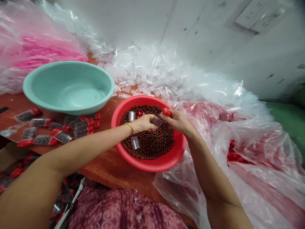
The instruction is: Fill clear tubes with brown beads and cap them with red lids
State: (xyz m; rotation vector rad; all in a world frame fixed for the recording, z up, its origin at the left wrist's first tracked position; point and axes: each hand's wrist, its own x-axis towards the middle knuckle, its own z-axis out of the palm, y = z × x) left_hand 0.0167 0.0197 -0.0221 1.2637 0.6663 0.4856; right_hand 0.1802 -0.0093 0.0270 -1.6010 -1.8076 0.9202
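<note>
A red basin (124, 111) full of small brown beads (152, 143) sits on the wooden table in front of me. Over it my left hand (143, 123) is closed on a small clear tube (157, 121) filled with beads. My right hand (177, 121) pinches a red cap (166, 111) just right of the tube's end. Two empty clear tubes (135, 142) and a loose red cap (140, 112) lie on the beads.
An empty mint-green basin (69, 87) stands at the left. Several filled, red-capped tubes (59, 127) lie in front of it. A heap of empty clear tubes (152, 70) fills the back. Plastic bags (250, 152) of red caps crowd the right; pink bags (35, 47) sit far left.
</note>
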